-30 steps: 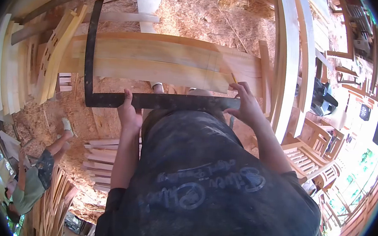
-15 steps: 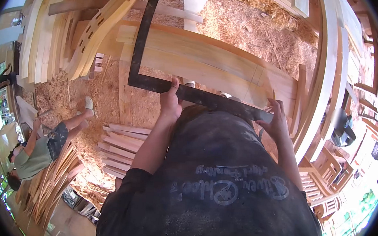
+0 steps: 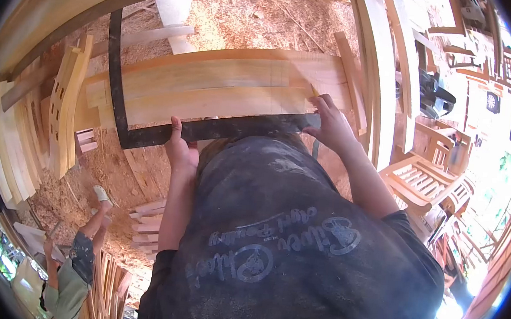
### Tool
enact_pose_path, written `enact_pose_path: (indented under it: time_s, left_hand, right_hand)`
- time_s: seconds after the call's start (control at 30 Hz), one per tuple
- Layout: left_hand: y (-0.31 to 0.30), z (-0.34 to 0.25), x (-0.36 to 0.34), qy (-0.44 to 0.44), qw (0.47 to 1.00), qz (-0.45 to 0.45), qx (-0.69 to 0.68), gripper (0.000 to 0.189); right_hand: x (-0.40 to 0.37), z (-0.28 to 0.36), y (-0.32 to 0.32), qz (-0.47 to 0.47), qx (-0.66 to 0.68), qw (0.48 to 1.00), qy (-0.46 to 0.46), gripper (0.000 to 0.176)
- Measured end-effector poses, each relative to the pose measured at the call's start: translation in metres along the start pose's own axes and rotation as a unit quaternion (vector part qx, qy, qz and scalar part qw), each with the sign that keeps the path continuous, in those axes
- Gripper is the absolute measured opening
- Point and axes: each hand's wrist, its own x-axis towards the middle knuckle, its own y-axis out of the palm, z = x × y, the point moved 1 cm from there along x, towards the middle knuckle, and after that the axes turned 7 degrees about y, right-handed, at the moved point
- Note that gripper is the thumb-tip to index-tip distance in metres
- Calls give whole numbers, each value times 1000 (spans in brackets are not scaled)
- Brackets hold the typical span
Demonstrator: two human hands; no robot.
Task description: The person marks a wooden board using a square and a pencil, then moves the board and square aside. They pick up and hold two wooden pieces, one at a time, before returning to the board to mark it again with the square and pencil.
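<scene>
A large dark framing square (image 3: 234, 129) lies across the near side of pale wooden boards (image 3: 194, 90), its shorter arm reaching away at the left. My left hand (image 3: 182, 152) is closed on the long arm near the corner, thumb on top. At the other end of that arm, my right hand (image 3: 336, 129) has a pencil (image 3: 314, 90) pinched in its fingers, point up, while the thumb is against the square's end. Thin pencil lines cross the board close to the right hand.
Slotted wooden pieces (image 3: 69, 104) and stacked planks (image 3: 10, 144) stand at left. Long beams (image 3: 375, 73) run along the right, with a wooden chair (image 3: 421, 177) beyond. Shavings cover the ground. Another person (image 3: 79, 265) is at lower left.
My view has turned, so the boards and square sit further left and the square's corner appears lower. Both hands keep their holds on the square, and the pencil stays in my right hand.
</scene>
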Motion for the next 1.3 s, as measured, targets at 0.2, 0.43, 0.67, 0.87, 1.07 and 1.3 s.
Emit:
enact_pose_path:
  time_s: [0.2,0.43,0.67,0.87,1.07,1.3]
  left_hand:
    - [-3,-1,3,-16,1000,9,3,60]
    - [-3,0,5,-16,1000,18,4,58]
    - [-7,2,10,-28,999,22,10,56]
    - [0,-2,4,-30,999,24,3,56]
    - [0,-1,6,-29,999,44,-2,56]
    - [2,-2,4,-28,998,61,-5,53]
  right_hand:
    - [-2,1,-11,-7,-39,999,19,64]
    - [16,-3,-10,-123,193,971,65,47]
    - [35,13,32,-213,343,901,159,44]
    - [38,15,32,-249,367,876,189,45]
    - [37,17,34,-209,352,896,174,45]
    - [31,18,31,-193,315,918,143,45]
